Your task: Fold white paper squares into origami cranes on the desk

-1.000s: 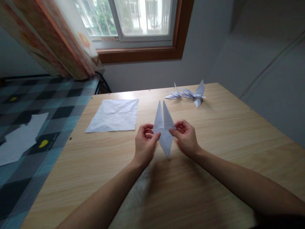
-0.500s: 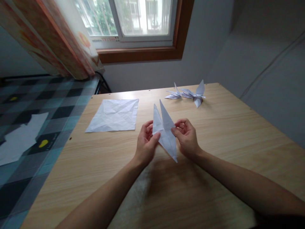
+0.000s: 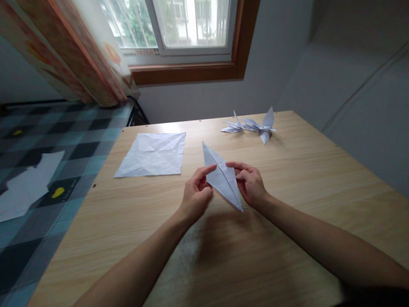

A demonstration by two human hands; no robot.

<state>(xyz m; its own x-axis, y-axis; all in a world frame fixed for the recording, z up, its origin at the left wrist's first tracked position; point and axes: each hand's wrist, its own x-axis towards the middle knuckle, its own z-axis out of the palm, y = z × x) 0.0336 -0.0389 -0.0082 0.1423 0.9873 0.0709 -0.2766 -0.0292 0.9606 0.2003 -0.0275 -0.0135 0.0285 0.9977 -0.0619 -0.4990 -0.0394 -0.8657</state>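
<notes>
A long, pointed folded white paper piece [image 3: 222, 178] is held above the wooden table [image 3: 287, 179], tilted with one tip up-left and the other down-right. My left hand [image 3: 195, 195] pinches its left side, thumb and fingers closed on the paper. My right hand [image 3: 249, 184] grips its right side with fingers curled round the edge.
A creased white square sheet [image 3: 152, 154] lies flat at the table's back left. Two finished folded paper cranes [image 3: 252, 125] sit at the back middle. A bed with a checked cover [image 3: 47, 145] and a loose white sheet [image 3: 27, 183] lies left of the table. Window and curtain are behind.
The folded paper has turned from standing upright with two separate upper points to a slanted, closed shape. Both hands have kept their hold and shifted slightly.
</notes>
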